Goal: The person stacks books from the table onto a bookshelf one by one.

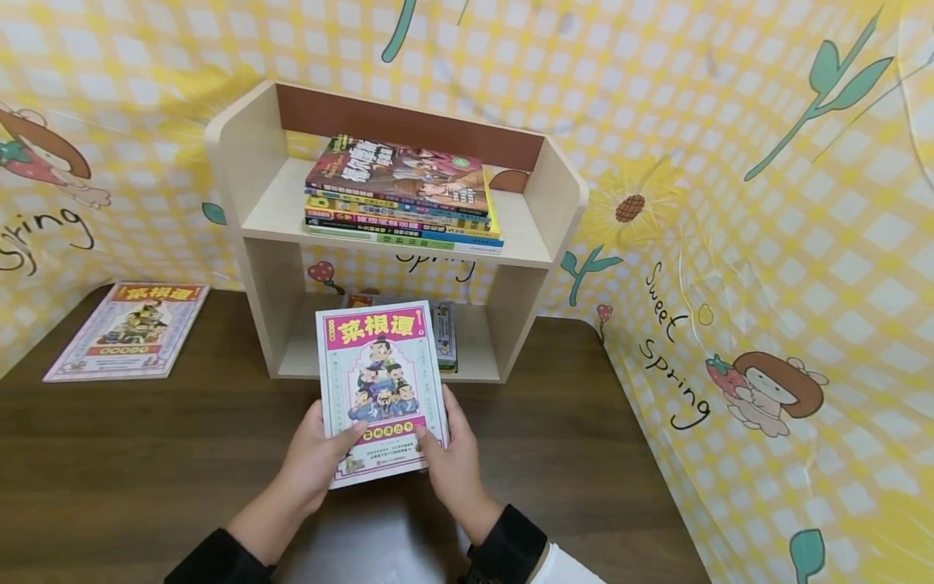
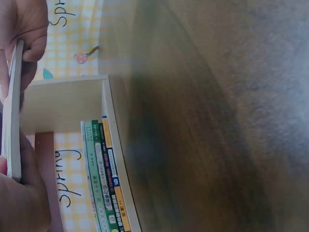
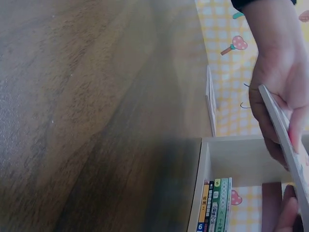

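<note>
A comic-style book [image 1: 383, 377] with a pink title band and cartoon figures on its pale blue cover is held up above the table, tilted toward me. My left hand [image 1: 310, 454] grips its lower left edge, thumb over the front cover. At the lower right edge my right hand [image 1: 452, 462] grips it the same way. Both wrist views catch the book edge-on, its spine or page edge [image 2: 15, 121] between the hands. Behind the book stands a cream two-tier shelf [image 1: 273, 300]. Books on its lower tier [image 1: 445, 337] are partly hidden by the held book.
Several books lie stacked [image 1: 401, 199] on the shelf's upper tier. Another similar book [image 1: 134, 332] lies flat at the left of the dark wooden table [image 1: 182, 462]. Yellow checked cloth [image 1: 657, 268] with printed flowers hangs behind and to the right.
</note>
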Demonstrator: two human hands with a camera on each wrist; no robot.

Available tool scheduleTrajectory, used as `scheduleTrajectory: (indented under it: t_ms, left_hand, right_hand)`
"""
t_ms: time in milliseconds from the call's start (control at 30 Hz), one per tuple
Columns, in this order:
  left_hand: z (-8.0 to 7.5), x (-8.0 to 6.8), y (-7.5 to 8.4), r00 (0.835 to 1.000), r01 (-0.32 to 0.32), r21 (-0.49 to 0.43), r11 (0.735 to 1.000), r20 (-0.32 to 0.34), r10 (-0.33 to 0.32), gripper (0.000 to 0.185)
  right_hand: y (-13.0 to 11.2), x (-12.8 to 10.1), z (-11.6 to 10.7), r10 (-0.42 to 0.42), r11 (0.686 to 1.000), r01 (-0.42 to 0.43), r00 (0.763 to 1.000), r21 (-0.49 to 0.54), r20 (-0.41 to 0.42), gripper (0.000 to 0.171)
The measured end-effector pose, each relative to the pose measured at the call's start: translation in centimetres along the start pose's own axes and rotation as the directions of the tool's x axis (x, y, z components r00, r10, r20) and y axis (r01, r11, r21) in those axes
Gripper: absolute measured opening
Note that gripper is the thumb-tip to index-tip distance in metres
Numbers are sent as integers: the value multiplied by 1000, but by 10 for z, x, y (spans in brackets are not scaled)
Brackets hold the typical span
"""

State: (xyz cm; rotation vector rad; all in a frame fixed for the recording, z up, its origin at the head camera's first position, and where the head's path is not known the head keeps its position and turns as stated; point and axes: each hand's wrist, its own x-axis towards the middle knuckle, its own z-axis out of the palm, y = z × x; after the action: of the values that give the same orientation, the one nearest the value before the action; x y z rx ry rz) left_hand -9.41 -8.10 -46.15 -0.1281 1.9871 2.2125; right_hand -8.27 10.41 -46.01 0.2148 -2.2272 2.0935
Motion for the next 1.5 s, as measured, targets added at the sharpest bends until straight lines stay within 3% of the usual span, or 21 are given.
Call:
scheduleTrajectory:
  t_ms: [300, 433, 567, 667, 767, 967, 1100, 1200, 1333, 1500]
  left_hand:
    - [-9, 1, -5, 999, -6, -65, 998, 51, 10, 53]
    - [-22, 3, 2, 996, -25, -182, 983, 77, 40, 51]
    - [-39, 4, 9, 990, -72, -279, 958, 97, 103, 44]
    - [-53, 6, 12, 979, -105, -300, 948, 134, 151, 39]
    - [-66, 8, 14, 965, -114, -274, 955, 199, 172, 37]
    - [-79, 10, 19, 918, -86, -147, 985, 372, 136, 40]
    - [-78, 10, 18, 895, -79, -115, 990, 430, 121, 46]
    - [-76, 8, 17, 896, -88, -88, 992, 428, 117, 61]
    - [-72, 5, 16, 896, -111, -31, 993, 429, 114, 87]
    - [-73, 4, 17, 885, -145, 12, 989, 448, 124, 100]
  right_hand:
    - [-9, 3, -6, 144, 990, -144, 989, 2, -16, 62]
    - [-14, 5, -18, 204, 979, -203, 977, -22, 55, 61]
    - [-16, 7, -35, 216, 976, -209, 960, -57, 175, 59]
    - [-17, 10, -48, 227, 974, -217, 935, -64, 272, 58]
    - [-18, 16, -60, 242, 970, -232, 901, -72, 359, 58]
    - [-24, 28, -79, 248, 969, -208, 837, -136, 487, 58]
    - [-32, 38, -81, 253, 966, -186, 806, -178, 535, 59]
    - [-37, 45, -79, 255, 965, -176, 809, -195, 530, 58]
    - [-39, 55, -78, 255, 964, -175, 831, -203, 495, 54]
    - [-40, 62, -78, 279, 954, -194, 849, -227, 448, 51]
